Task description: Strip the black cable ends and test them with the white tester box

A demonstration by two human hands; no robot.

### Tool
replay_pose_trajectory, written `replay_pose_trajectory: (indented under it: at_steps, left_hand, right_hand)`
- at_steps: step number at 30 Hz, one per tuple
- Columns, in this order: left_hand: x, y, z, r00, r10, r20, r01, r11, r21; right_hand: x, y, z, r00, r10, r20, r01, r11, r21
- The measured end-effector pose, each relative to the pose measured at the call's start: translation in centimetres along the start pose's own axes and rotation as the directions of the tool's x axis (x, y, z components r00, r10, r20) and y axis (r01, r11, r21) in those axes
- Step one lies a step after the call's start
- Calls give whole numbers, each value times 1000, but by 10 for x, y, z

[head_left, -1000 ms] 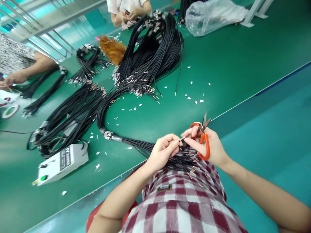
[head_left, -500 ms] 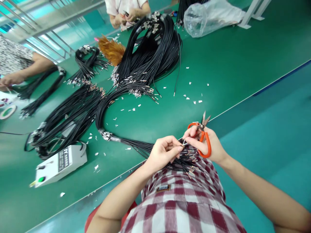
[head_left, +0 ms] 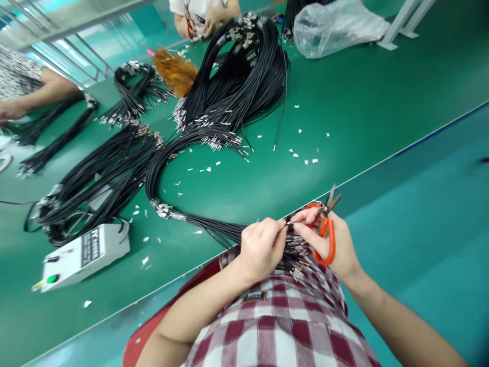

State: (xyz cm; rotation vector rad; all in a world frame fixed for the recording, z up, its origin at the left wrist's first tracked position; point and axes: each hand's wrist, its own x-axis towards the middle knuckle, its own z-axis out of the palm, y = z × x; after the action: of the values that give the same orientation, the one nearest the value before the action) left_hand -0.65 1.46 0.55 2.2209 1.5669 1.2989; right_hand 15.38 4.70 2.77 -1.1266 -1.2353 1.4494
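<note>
Left hand [head_left: 263, 250]: fingers closed on a wire [head_left: 289, 223]. Right hand [head_left: 341, 250]: fingers gripping open-bladed scissors [head_left: 331, 239], fingertips at the wire's end.

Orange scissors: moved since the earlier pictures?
Yes, slightly: the orange scissors sit farther right and lower in the picture relative to the white scraps on the green table.

Cables [head_left: 153, 176] left — open tabletop [head_left: 362, 97] right

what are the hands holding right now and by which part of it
The right hand holds the scissors by their orange handles, blades apart. The left hand pinches a thin cable near its end, exact spot hidden.
</note>
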Motion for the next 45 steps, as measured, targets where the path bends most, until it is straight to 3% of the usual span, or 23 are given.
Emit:
replay_pose_trajectory:
  at_steps: [2, 4, 5, 7, 9, 13, 18, 23, 26, 29, 31, 33, 35, 40, 45]
  left_hand:
    - [-2, 1, 1, 999, -36, -1, 36, 998, -44]
    - [-3, 2, 2, 983, -181, 29, 183, 965, -190]
    - [-3, 3, 2, 956, -285, 73, 294, 910, -292]
    - [-2, 4, 2, 857, -464, 225, 512, 715, -476]
    - [2, 4, 0, 756, -519, 398, 647, 506, -570]
    - [9, 2, -3, 634, -496, 593, 759, 252, -601]
    - [11, 2, 5, 557, -615, 558, 727, 37, -685]
    - [11, 4, 6, 543, -650, 532, 641, -88, -762]
    - [15, 1, -1, 544, -648, 533, 604, -138, -785]
    - [16, -5, -9, 538, -633, 556, 587, -192, -787]
    - [16, -8, -13, 540, -621, 568, 573, -223, -789]
    - [15, -11, -15, 548, -614, 568, 550, -248, -798]
    - [14, -12, -18, 554, -609, 567, 530, -267, -805]
    - [11, -15, -25, 560, -577, 595, 526, -307, -793]
    - [6, -20, -31, 548, -554, 627, 536, -343, -771]
  right_hand:
    - [2, 3, 3, 1000, 25, 15, -26, 998, 50]
    - [4, 6, 5, 999, 43, 32, -46, 994, 98]
    - [5, 9, 5, 998, 54, 38, -58, 991, 118]
    - [6, 16, 7, 996, 78, 35, -82, 986, 147]
    - [6, 24, 9, 995, 100, 20, -102, 983, 155]
    - [8, 33, 11, 992, 128, 19, -130, 974, 183]
    - [8, 28, 16, 987, 124, 107, -139, 979, 151]
    - [10, 23, 12, 996, 38, 78, -37, 999, -12]
    - [14, 24, -4, 990, -64, 127, 99, 952, -291]
    - [18, 29, -21, 950, -185, 250, 305, 714, -630]
    - [19, 31, -25, 906, -250, 342, 424, 517, -744]
    - [20, 33, -24, 858, -304, 414, 506, 367, -780]
    - [20, 32, -18, 820, -343, 458, 555, 281, -783]
    - [25, 26, -5, 747, -385, 543, 638, 182, -748]
    - [31, 19, 4, 717, -365, 594, 672, 136, -728]
